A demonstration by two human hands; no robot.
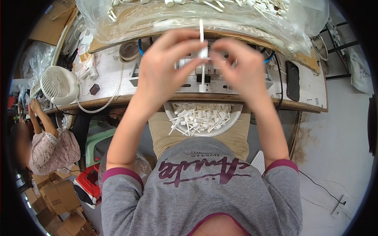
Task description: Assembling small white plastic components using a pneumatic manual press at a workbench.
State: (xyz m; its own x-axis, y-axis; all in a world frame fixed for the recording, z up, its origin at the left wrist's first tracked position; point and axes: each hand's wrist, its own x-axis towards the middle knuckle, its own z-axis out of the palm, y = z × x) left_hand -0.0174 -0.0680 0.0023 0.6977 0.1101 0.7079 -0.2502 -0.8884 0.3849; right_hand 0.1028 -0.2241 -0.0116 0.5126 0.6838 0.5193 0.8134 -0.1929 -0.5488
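Desk: I see a metal fixture at its front edge.
Bag: clear, heaped with white pieces.
Bowl: on my lap, already well filled with white stemmed parts; I judge much is left.
Left hand: fingers pinched shut on the white stemmed part.
Right hand: pinching the same part above the fixture.

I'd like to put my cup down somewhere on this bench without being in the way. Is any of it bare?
The clearest bare patch of the bench lies right of the black phone, toward the edge. A smaller one lies between the white fan and the metal jig. The middle is crowded: both hands work over the jig, the plastic bag behind.
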